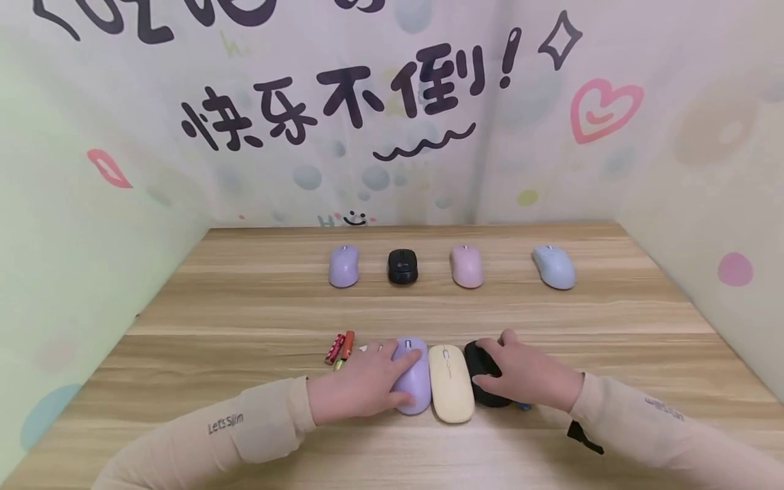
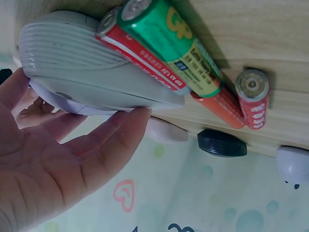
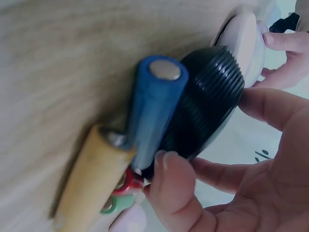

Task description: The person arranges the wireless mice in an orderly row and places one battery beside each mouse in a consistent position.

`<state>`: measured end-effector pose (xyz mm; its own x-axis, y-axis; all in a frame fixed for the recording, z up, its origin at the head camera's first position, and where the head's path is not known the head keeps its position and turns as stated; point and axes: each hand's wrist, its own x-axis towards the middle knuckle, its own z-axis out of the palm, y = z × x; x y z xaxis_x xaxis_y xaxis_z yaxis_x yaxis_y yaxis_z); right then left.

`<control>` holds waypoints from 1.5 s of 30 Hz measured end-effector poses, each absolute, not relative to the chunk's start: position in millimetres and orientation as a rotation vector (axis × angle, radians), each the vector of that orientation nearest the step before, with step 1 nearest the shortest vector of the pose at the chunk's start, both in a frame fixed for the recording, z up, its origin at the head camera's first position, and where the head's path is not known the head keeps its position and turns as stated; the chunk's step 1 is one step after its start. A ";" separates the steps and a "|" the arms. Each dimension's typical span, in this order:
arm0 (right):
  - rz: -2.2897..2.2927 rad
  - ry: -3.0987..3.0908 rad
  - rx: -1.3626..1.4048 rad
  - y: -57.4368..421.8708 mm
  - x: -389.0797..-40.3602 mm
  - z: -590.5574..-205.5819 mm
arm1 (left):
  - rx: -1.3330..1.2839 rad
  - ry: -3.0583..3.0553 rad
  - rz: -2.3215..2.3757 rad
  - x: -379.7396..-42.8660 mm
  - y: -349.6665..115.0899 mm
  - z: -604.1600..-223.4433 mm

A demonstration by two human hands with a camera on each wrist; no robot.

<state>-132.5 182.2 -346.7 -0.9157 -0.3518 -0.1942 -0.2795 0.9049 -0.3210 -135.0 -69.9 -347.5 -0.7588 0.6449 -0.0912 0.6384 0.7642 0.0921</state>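
Observation:
In the head view, purple (image 1: 420,381), cream (image 1: 452,395) and black (image 1: 490,401) computer mice stand in a touching row. My left hand (image 1: 361,381) holds the purple mouse, thumb at its near part, fingers farther forward. The left wrist view shows its ribbed, greyish side (image 2: 58,48) between thumb and fingertips. My right hand (image 1: 533,373) grips the black mouse, whose ribbed side (image 3: 212,87) shows in the right wrist view. Beside the purple mouse lie green (image 2: 166,38) and red (image 2: 140,60) batteries; a blue battery (image 3: 152,116) and a yellow one (image 3: 94,183) lie by the black mouse.
Along the back of the wooden table (image 1: 245,299) stand four more mice: purple (image 1: 344,267), black (image 1: 402,267), pink (image 1: 467,267) and light blue (image 1: 554,267). Orange (image 1: 348,344) and red (image 1: 335,348) batteries lie left of my left hand. Printed curtains enclose the table.

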 end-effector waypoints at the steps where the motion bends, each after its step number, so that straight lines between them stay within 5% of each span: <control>1: -0.430 2.822 -0.477 180.6 -132.9 -346.8 | 1.033 2.841 0.080 -135.3 -69.4 -347.7; 45: -0.401 2.738 -0.386 169.1 -152.0 -344.5 | 1.007 2.843 0.038 -136.2 -66.2 -350.2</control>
